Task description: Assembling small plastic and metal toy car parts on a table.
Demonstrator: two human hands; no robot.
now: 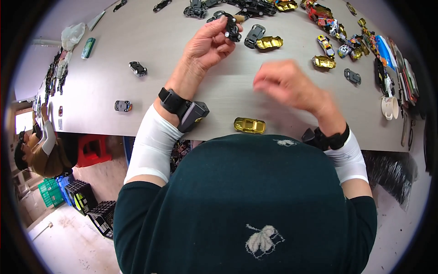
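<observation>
Just inside the near edge of the table, between our forearms, we have a gold toy car lying alone, with neither hand on it. Out to the left, a grey toy car and, farther in, a small black car lie well apart. Our right hand is blurred over the middle, fingers bent; we cannot tell whether it holds anything. Beyond it, toward the far edge, our left hand grips a dark toy car in its fingers, raised above the table. We judge the handling to be partway at most: a few cars lie singly, while black cars crowd the far edge and mixed bright cars fill the far right corner; which are finished, we cannot tell. Open room runs across the middle and left, but the near edge is close to the gold car, and a cup and clutter narrow the right edge.
</observation>
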